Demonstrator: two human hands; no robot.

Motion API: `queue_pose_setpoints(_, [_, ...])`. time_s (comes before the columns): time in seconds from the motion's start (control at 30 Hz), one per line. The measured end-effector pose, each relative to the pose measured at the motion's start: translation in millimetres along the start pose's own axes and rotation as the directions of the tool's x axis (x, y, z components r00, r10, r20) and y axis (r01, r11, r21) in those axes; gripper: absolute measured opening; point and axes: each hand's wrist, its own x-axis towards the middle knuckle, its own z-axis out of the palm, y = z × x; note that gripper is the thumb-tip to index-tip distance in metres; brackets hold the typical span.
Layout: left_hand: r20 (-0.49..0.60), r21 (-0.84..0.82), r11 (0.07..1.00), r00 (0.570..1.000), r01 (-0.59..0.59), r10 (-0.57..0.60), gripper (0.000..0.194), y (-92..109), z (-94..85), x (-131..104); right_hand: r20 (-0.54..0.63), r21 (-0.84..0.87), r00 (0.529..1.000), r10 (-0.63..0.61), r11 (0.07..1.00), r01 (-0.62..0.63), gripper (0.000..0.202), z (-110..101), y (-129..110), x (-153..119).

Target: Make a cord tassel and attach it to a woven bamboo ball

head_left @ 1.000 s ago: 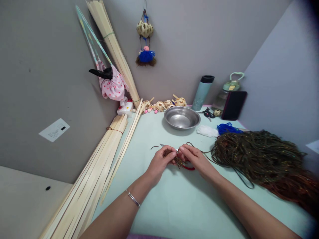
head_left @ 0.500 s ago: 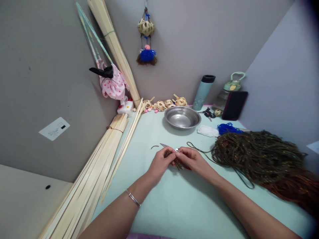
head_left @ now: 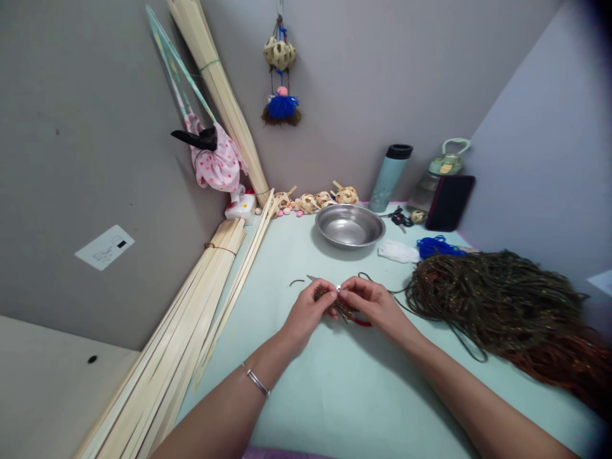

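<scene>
A small bunch of brown cord (head_left: pixel 343 311) is pinched in my left hand (head_left: pixel 308 312), its cut ends fanning out below the fingers. My right hand (head_left: pixel 373 303) is closed at the top of the bunch, thumb and forefinger together; what lies between them is too small to make out. Under both hands rests a pair of scissors with red handles (head_left: pixel 363 323), its blade tip showing beyond my left hand. A short snip of cord (head_left: pixel 297 281) lies on the table to the left. Another strand runs from behind my right hand toward a big heap of dark cord (head_left: pixel 497 299).
A steel bowl (head_left: pixel 350 227) stands beyond my hands. White yarn (head_left: pixel 398 251) and blue yarn (head_left: pixel 438 246) lie to its right, near a phone (head_left: pixel 449 203) and a tumbler (head_left: pixel 391 178). Bamboo strips (head_left: pixel 191 319) line the left side. Woven balls (head_left: pixel 308 203) sit along the wall.
My right hand has lifted and shifted slightly right, its fingers bending more. More of the red scissor handle and the cord ends now shows. My left hand stays nearly still.
</scene>
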Motion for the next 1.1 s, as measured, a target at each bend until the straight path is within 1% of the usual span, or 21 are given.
queue_pose_setpoints(0.2, [0.029, 0.000, 1.000, 0.999, 0.021, -0.021, 0.016, 2.0, -0.2, 0.0, -0.005, 0.022, 1.000, 0.001, 1.000, -0.001, 0.033, -1.3, 5.5, 1.1])
queue_pose_setpoints(0.43, [-0.001, -0.121, 0.992, 0.999, 0.039, -0.039, 0.018, 1.6, -1.2, 1.1, 0.014, 0.021, 1.000, 0.007, 1.000, -0.007, 0.032, -0.7, 6.1, 1.6])
queue_pose_setpoints(0.67, [0.048, -0.080, 0.995, 0.997, 0.061, -0.057, 0.022, 1.9, -0.9, -0.2, -0.011, 0.059, 1.000, 0.021, 0.998, -0.020, 0.035, -0.9, 4.0, 1.5])
queue_pose_setpoints(0.83, [0.037, -0.150, 0.986, 0.997, 0.066, -0.061, 0.019, 4.8, -0.9, -0.5, -0.011, 0.045, 1.000, 0.010, 0.999, -0.010, 0.032, -0.3, 4.2, 1.6])
queue_pose_setpoints(0.93, [0.047, -0.184, 0.981, 0.998, 0.058, -0.051, 0.019, 6.9, -0.6, -0.9, -0.020, 0.032, 1.000, 0.003, 0.999, -0.003, 0.029, -0.2, 3.0, 0.4])
queue_pose_setpoints(1.1, [0.101, -0.217, 0.976, 0.995, 0.035, -0.013, 0.017, 8.2, -1.6, -2.3, -0.015, 0.028, 1.000, -0.001, 1.000, 0.001, 0.025, 1.1, 2.5, -0.9])
